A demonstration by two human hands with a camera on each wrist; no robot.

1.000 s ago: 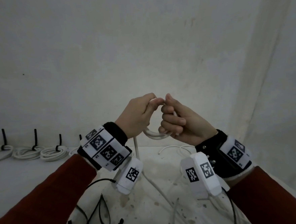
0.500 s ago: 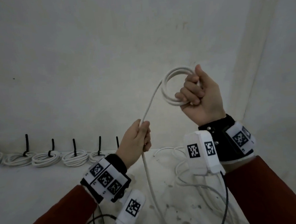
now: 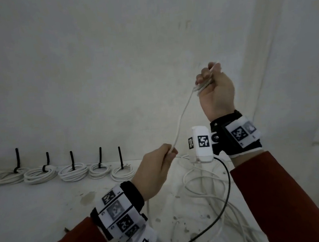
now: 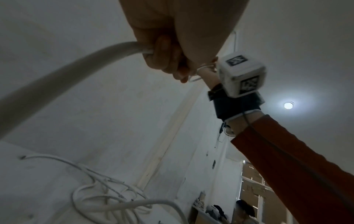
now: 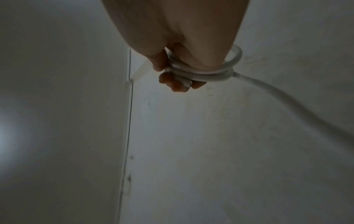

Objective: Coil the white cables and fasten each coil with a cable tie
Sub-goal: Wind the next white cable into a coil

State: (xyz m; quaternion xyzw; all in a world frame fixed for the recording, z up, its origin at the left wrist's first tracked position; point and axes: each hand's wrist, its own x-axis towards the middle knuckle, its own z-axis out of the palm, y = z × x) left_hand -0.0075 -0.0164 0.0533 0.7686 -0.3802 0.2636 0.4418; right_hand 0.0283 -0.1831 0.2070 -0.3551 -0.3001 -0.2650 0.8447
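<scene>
Your right hand (image 3: 216, 90): upper right of centre, fingers curled round the small coil (image 5: 208, 72).
Your left hand (image 3: 156, 170): lower centre, fingers pinching the white cable (image 3: 181, 121).

white cable (image 3: 181, 117) | black ties (image 3: 72, 160) | red sleeves (image 3: 276, 188)

A white, stained table (image 3: 38, 214) carries the things; five finished coils (image 3: 73, 172) of white cable lie in a row along its far edge, each bound with an upright black cable tie (image 3: 72, 160); right of that row, near the front, sprawls a tangle of loose white cable (image 3: 203, 189).
</scene>
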